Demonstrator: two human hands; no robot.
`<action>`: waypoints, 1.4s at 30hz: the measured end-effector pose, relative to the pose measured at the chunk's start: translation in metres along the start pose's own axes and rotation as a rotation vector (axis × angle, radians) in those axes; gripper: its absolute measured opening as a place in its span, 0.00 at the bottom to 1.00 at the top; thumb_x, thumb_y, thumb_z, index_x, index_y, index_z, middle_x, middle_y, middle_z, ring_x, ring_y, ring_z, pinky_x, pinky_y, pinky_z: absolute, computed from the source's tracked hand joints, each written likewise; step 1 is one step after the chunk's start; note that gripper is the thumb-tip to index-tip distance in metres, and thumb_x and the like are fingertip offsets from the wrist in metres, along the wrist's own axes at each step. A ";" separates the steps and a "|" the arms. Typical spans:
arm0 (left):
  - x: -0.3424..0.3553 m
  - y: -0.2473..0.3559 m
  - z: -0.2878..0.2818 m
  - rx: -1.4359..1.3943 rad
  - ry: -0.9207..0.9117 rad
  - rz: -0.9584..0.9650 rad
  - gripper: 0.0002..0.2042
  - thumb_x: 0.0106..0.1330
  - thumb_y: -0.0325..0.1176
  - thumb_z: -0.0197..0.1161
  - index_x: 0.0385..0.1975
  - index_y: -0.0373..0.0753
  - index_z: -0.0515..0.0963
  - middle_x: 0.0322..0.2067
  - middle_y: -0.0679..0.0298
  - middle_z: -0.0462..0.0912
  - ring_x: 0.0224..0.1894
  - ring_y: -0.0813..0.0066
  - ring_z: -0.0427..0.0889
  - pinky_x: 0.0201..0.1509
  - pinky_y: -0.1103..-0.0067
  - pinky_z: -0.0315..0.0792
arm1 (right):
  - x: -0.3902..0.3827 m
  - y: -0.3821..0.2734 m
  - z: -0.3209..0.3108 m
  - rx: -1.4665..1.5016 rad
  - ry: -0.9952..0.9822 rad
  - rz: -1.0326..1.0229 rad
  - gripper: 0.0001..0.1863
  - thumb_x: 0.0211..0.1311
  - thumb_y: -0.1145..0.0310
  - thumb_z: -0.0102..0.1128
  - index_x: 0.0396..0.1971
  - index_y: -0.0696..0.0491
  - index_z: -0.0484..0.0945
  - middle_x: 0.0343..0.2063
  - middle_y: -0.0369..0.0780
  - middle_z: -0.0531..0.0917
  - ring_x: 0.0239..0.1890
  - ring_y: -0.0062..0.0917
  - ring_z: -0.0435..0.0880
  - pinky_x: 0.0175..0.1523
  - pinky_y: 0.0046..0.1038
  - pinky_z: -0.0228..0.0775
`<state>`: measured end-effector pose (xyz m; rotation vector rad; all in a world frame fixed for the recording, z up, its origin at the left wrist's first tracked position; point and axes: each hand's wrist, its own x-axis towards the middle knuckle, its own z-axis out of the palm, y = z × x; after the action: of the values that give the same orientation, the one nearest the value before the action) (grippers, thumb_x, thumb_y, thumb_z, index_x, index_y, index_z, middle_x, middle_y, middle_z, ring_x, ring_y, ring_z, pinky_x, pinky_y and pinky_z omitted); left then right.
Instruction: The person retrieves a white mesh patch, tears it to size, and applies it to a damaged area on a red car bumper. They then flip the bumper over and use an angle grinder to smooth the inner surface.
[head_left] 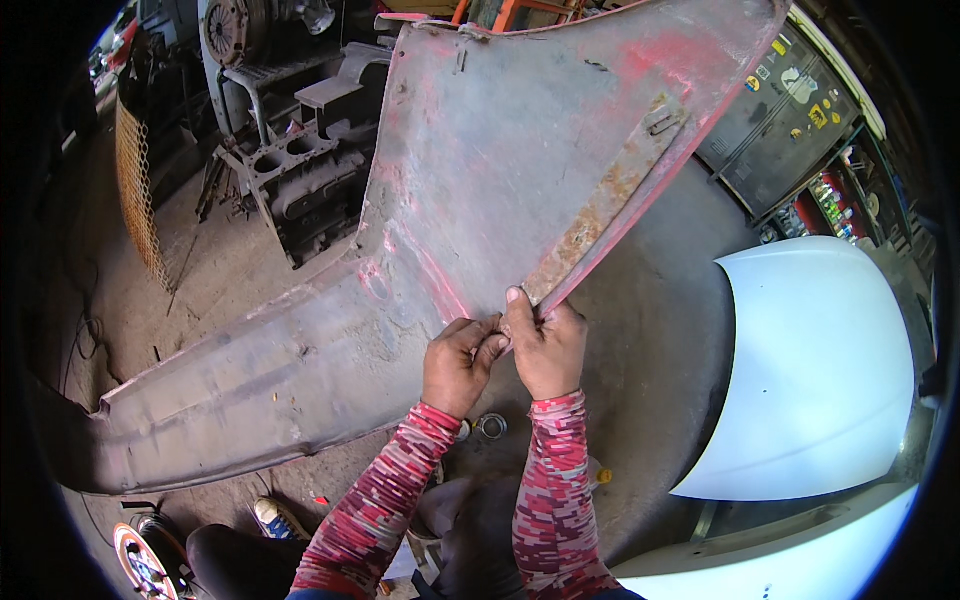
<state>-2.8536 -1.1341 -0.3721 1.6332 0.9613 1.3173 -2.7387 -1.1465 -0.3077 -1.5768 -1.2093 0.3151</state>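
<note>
A large car body panel (500, 150), dull grey with worn red patches, stretches from the left across the middle to the top right. A rusty flat metal strip (600, 215) lies along its lower right edge. My right hand (550, 350) is closed around that edge at the strip's near end, thumb on top and fingers hidden beneath. Close beside it, my left hand (458, 367) pinches the same edge, its fingers curled in. Anything small between its fingertips is hidden. Red patterned sleeves cover both my forearms.
A white car hood (810, 370) stands at the right, with another white panel (790, 560) below it. An engine block (310, 170) and rusty mesh (138, 190) are at the left. A dark cabinet (775, 125) stands far right. A round tin (491, 426) lies beneath my hands.
</note>
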 end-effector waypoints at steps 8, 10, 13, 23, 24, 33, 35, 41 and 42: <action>0.054 0.077 -0.037 0.047 0.134 0.184 0.08 0.68 0.29 0.62 0.41 0.32 0.83 0.33 0.51 0.84 0.35 0.54 0.85 0.39 0.69 0.77 | -0.002 -0.009 0.006 -0.065 0.127 -0.110 0.14 0.61 0.63 0.69 0.27 0.59 0.82 0.21 0.51 0.82 0.24 0.48 0.84 0.31 0.41 0.74; 0.079 0.119 -0.045 0.043 0.102 0.282 0.07 0.68 0.29 0.62 0.38 0.31 0.82 0.32 0.51 0.84 0.34 0.55 0.85 0.38 0.70 0.77 | -0.002 -0.009 0.007 -0.097 0.157 -0.173 0.14 0.61 0.62 0.69 0.27 0.59 0.82 0.21 0.52 0.82 0.25 0.49 0.84 0.31 0.42 0.74; 0.111 0.175 -0.039 0.029 0.119 0.447 0.09 0.70 0.31 0.64 0.39 0.30 0.82 0.33 0.56 0.86 0.33 0.70 0.83 0.38 0.76 0.77 | -0.003 -0.008 0.006 -0.129 0.151 -0.156 0.14 0.60 0.62 0.69 0.26 0.59 0.82 0.21 0.53 0.81 0.25 0.49 0.84 0.31 0.43 0.74; 0.131 0.222 -0.025 0.062 0.104 0.364 0.10 0.68 0.30 0.67 0.38 0.26 0.82 0.27 0.59 0.86 0.31 0.79 0.82 0.39 0.79 0.77 | -0.005 0.001 0.009 -0.238 0.235 -0.210 0.12 0.59 0.68 0.70 0.27 0.61 0.80 0.17 0.49 0.79 0.19 0.43 0.81 0.28 0.39 0.71; 0.131 0.222 -0.024 0.068 0.096 0.355 0.10 0.68 0.30 0.67 0.38 0.27 0.82 0.27 0.60 0.86 0.31 0.80 0.82 0.38 0.79 0.77 | -0.005 0.003 0.009 -0.241 0.229 -0.196 0.12 0.59 0.68 0.70 0.27 0.61 0.80 0.17 0.49 0.80 0.18 0.42 0.81 0.28 0.38 0.71; 0.135 0.215 -0.028 -0.130 -0.049 0.245 0.08 0.71 0.29 0.65 0.41 0.29 0.83 0.30 0.66 0.86 0.32 0.84 0.81 0.36 0.84 0.75 | -0.004 0.002 0.004 -0.170 0.163 -0.104 0.19 0.58 0.53 0.69 0.27 0.57 0.84 0.21 0.51 0.83 0.25 0.52 0.82 0.37 0.45 0.76; 0.135 0.213 -0.028 -0.163 -0.046 0.230 0.08 0.71 0.29 0.65 0.42 0.29 0.83 0.31 0.67 0.85 0.32 0.84 0.82 0.36 0.84 0.75 | -0.005 0.002 0.002 -0.163 0.138 -0.100 0.18 0.58 0.54 0.69 0.28 0.56 0.84 0.21 0.51 0.83 0.25 0.52 0.82 0.38 0.45 0.76; 0.135 0.212 -0.023 -0.106 0.015 0.266 0.07 0.71 0.28 0.65 0.41 0.30 0.82 0.31 0.67 0.85 0.32 0.84 0.81 0.36 0.84 0.75 | -0.005 -0.002 0.000 -0.129 0.146 -0.093 0.18 0.58 0.53 0.70 0.28 0.55 0.85 0.22 0.49 0.83 0.26 0.50 0.83 0.39 0.46 0.76; 0.134 0.212 -0.023 -0.109 0.012 0.286 0.07 0.71 0.28 0.66 0.41 0.30 0.82 0.31 0.68 0.85 0.32 0.85 0.80 0.36 0.84 0.74 | -0.004 -0.002 0.000 -0.144 0.147 -0.095 0.17 0.58 0.53 0.70 0.28 0.55 0.85 0.22 0.49 0.83 0.26 0.49 0.84 0.38 0.45 0.76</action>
<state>-2.8390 -1.0890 -0.1250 1.7247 0.6658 1.5427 -2.7418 -1.1502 -0.3072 -1.6290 -1.2093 0.0507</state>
